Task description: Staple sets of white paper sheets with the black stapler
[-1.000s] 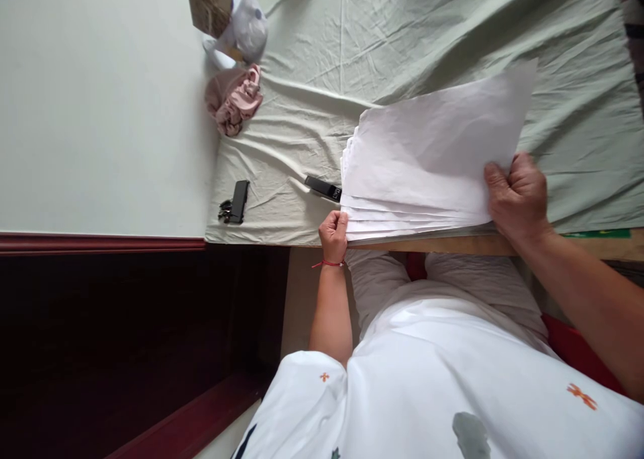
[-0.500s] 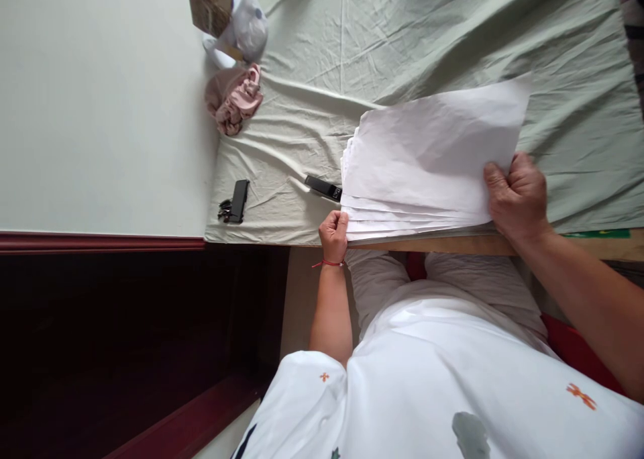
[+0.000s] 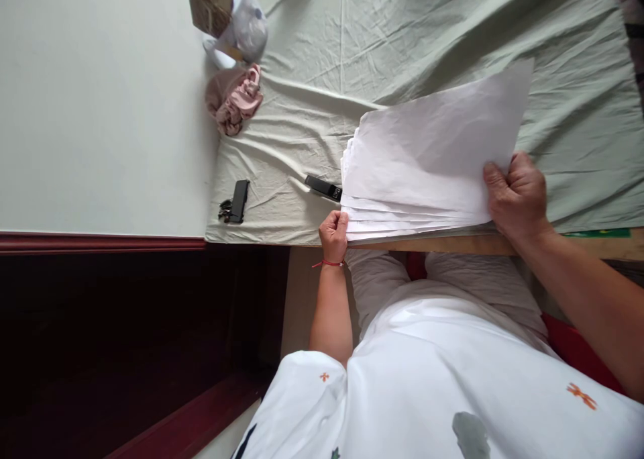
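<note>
Several white paper sheets (image 3: 427,143) lie fanned in a loose stack over the table's near edge, their left and lower edges stepped. My left hand (image 3: 333,234) pinches the stack's lower left corner between thumb and fingers. On the right side, my right hand (image 3: 518,194) grips the sheets, thumb on top and fingers underneath. The far right corner of the top sheet is lifted and bends upward. Just left of the sheets is a black stapler (image 3: 323,187), its right end meeting the paper's edge.
A black rectangular object (image 3: 240,200) with small metal clips beside it lies at the table's left. Behind it are a crumpled pink cloth (image 3: 234,100), a white plastic bag (image 3: 250,33) and a cardboard box (image 3: 210,6). A wrinkled pale green cloth (image 3: 302,56) covers the table.
The far right corner of the top sheet has risen and moved away from me. Both hands keep nearly the same places and grips.
</note>
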A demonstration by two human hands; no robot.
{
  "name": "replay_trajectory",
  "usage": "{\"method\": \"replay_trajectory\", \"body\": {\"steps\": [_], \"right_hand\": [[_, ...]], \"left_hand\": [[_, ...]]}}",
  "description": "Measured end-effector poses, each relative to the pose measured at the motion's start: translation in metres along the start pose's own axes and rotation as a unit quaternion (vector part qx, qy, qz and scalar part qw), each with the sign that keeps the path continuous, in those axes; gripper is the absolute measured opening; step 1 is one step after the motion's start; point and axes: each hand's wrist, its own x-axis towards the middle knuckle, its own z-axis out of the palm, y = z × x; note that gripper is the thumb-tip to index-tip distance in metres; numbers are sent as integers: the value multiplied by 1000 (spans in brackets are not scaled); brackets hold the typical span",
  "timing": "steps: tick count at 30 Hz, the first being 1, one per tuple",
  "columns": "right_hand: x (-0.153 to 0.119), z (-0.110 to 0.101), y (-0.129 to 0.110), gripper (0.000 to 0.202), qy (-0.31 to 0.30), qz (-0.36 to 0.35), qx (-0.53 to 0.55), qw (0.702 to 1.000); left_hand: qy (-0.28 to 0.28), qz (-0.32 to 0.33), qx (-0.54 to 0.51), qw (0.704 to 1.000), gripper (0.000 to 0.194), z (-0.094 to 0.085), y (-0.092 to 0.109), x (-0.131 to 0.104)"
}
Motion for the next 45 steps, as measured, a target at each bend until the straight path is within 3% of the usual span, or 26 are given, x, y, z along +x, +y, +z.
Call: {"method": "replay_trajectory", "body": {"steps": [32, 40, 45], "right_hand": [[1, -1, 7, 23, -5, -3, -26, 1000], [-1, -4, -5, 29, -50, 9, -37, 998], [-1, -3, -1, 27, -76, 28, 2, 997]], "left_hand": [[1, -10, -3, 1000, 43, 0, 1, 1], [4, 1, -6, 1000, 42, 0, -1, 1], [9, -6, -6, 1000, 43, 0, -2, 1]]}}
